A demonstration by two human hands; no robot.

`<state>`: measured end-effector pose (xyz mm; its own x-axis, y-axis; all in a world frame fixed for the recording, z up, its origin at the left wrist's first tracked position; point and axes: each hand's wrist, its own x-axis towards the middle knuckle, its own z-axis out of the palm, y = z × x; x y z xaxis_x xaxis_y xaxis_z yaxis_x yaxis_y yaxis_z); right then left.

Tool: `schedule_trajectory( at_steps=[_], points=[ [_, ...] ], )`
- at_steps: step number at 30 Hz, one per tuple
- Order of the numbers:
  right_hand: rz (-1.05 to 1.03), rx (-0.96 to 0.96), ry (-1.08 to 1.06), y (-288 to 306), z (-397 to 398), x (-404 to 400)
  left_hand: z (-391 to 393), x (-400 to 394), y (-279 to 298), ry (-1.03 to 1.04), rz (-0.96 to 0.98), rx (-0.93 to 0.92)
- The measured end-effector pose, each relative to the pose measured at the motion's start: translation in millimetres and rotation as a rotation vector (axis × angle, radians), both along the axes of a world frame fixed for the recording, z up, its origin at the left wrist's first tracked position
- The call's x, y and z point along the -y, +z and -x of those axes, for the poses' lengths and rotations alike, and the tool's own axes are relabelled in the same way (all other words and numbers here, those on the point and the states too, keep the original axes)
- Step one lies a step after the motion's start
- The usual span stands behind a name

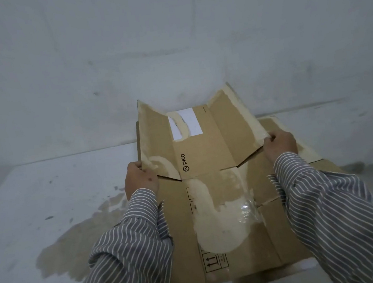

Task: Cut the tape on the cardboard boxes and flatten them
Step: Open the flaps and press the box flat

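Both hands (141, 177) (279, 144) grip opened cardboard box (202, 153) side flaps.

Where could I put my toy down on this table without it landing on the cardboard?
The white table is bare on the left, between the wall and the cardboard; nearer, by the left sleeve, it has a brownish stain. The middle and right are crowded: the left hand and right hand hold the cardboard's edges.
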<state>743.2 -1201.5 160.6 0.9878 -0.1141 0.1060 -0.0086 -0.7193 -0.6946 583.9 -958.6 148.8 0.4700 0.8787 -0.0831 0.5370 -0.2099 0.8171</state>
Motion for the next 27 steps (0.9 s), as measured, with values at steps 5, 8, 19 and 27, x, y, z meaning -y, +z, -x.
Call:
schedule_trajectory(
  at_steps=[5, 8, 19, 27],
  points=[
    [0.060, -0.023, 0.010, -7, -32, 71, -30, 71, -20, 0.009, 0.079, -0.032],
    [0.079, -0.044, 0.005, -18, -47, 101, -43, 99, -28, 0.002, 0.098, -0.060],
    [0.001, -0.072, -0.033, -54, -89, 157, -93, 150, -53, -0.010, 0.119, -0.044],
    [0.072, -0.134, 0.024, -82, -159, 188, -141, 183, -73, 0.028, 0.132, -0.087]
  ],
)
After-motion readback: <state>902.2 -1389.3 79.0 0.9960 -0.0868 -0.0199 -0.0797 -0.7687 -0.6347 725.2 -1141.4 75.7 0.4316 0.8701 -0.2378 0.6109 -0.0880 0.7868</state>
